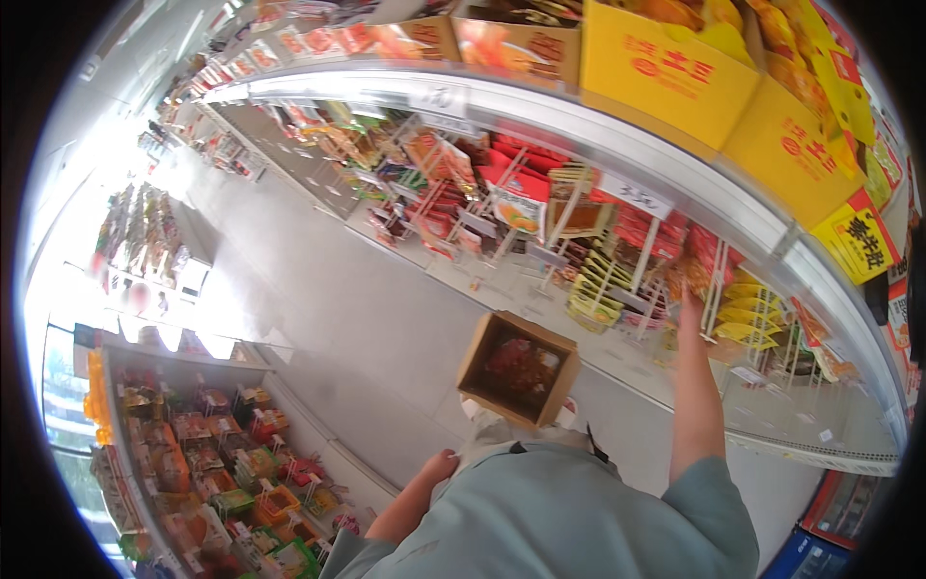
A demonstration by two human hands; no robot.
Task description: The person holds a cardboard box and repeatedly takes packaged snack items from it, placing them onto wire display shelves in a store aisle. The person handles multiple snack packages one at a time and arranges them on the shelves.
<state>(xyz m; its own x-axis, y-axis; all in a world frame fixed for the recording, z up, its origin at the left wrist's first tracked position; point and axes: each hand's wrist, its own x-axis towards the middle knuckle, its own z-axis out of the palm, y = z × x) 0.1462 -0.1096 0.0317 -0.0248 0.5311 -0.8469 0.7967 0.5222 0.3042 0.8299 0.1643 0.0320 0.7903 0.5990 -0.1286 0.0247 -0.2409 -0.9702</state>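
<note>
My right arm stretches up to the pegged display on the right. My right hand [691,301] is closed at the lower edge of a reddish-brown snack packet [687,274] among the white hooks; its fingertips are partly hidden there. Beside that packet hang red packets [709,249] and yellow packets [748,314]. Low at my left side hangs my left hand [444,465], apart from any goods, its fingers too small and blurred to read. An uncovered cardboard box [529,413] stands by my feet, with reddish packets [516,359] at its bottom.
Yellow display cartons [666,72] line the shelf above the hooks, behind a curved metal shelf edge [540,108]. Behind my left arm, a low rack [328,454] holds many packaged foods. Grey floor [357,318] runs between the two displays. Red and blue crates [839,511] sit at lower right.
</note>
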